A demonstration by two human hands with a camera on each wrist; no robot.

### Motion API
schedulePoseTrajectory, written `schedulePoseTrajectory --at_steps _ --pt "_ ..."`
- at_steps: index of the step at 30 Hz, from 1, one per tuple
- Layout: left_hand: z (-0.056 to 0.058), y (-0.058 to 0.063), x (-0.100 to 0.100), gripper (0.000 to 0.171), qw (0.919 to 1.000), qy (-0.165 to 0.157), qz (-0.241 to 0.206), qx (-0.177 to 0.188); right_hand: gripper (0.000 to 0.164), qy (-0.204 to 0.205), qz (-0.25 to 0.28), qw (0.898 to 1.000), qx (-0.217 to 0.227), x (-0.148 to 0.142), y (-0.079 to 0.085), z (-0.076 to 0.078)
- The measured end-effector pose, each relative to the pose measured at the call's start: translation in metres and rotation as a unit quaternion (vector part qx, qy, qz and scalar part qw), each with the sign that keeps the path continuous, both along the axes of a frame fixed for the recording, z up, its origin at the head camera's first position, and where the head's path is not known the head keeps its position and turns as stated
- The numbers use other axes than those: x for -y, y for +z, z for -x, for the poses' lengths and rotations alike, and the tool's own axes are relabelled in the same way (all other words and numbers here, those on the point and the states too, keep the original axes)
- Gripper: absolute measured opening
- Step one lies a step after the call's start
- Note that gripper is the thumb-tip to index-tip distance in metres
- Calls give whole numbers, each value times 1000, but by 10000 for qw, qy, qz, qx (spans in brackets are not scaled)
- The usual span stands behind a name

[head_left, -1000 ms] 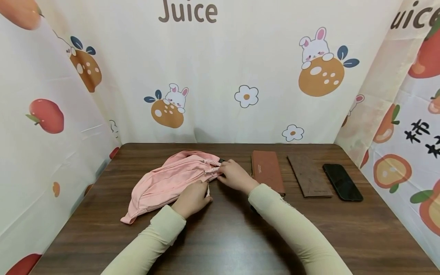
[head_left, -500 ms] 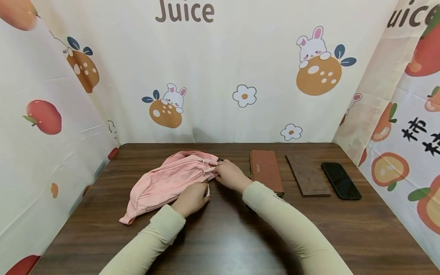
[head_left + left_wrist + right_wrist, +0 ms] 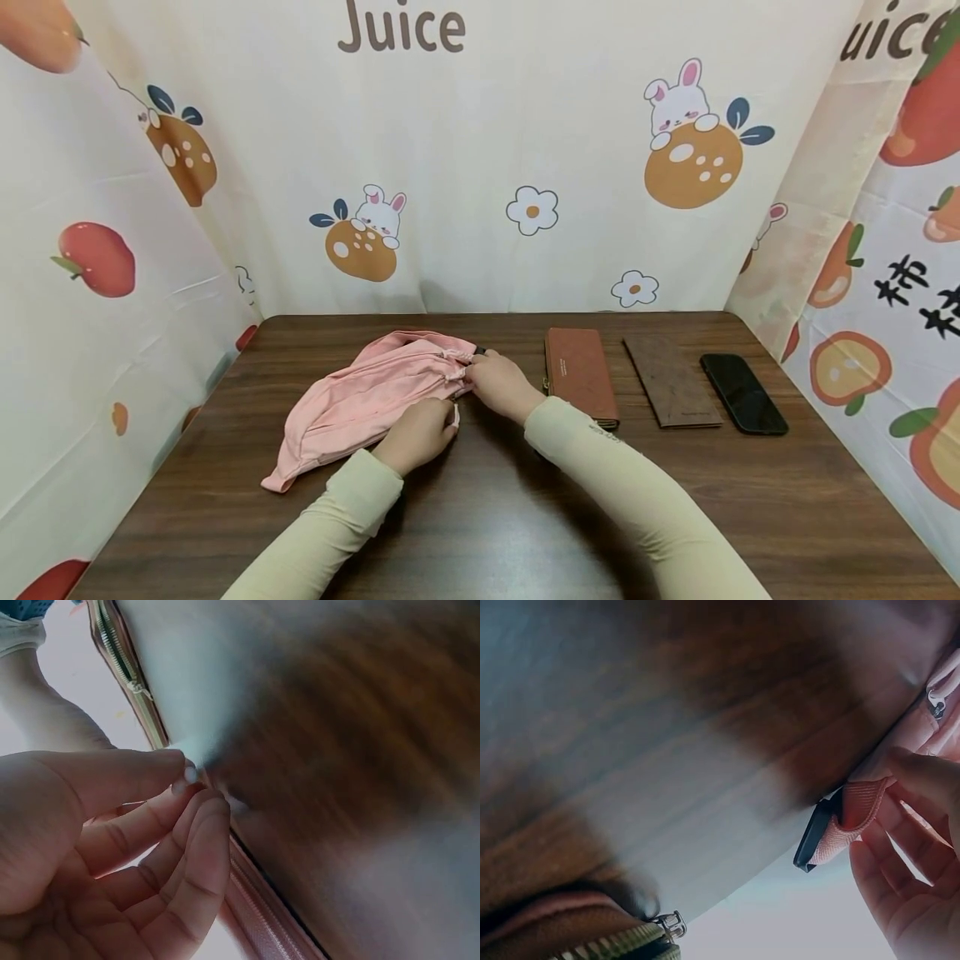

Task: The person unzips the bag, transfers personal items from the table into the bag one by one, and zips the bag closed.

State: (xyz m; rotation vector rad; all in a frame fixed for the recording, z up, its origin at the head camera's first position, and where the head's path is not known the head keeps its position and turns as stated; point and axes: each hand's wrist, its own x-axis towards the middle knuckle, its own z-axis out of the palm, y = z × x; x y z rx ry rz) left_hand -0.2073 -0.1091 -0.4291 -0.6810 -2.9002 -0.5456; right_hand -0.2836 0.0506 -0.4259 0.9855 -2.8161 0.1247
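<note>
A pink waist bag (image 3: 352, 404) lies slantwise on the wooden table, its front creased. At its near edge, toward the right end, my left hand (image 3: 417, 433) pinches a white zipper pull (image 3: 456, 414) between thumb and forefinger; in the left wrist view the pull's tip (image 3: 190, 774) shows at the fingertips, and the bag's zipper (image 3: 259, 907) runs beyond them. My right hand (image 3: 501, 385) grips the bag's right end beside the other braided pulls. In the right wrist view, thumb and fingers hold the pink webbing (image 3: 864, 802) by a black buckle (image 3: 816, 836).
Right of the hands lie a reddish-brown zip wallet (image 3: 581, 375), a flat dark brown wallet (image 3: 672, 383) and a black phone (image 3: 745, 395), side by side. The table (image 3: 480, 517) is enclosed by printed curtains (image 3: 465, 150) at the back and both sides.
My right hand has shifted slightly left along the bag's right end, covering more of the braided pulls. The left hand keeps its pinch, and the bag stays nearly still.
</note>
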Motion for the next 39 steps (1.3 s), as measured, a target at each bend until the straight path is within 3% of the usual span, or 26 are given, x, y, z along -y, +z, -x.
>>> schedulePoseTrajectory --at_steps 13,26,39 --pt "-2 -1 4 23 9989 101 -396 -215 11 -35 -101 9998 -141 -6 -1 2" --pt "-6 3 6 11 9972 225 -600 -382 8 24 62 9999 142 -25 1 3" --pt "-10 6 6 9 9955 161 -578 -730 6 232 130 9996 89 -40 5 -1"
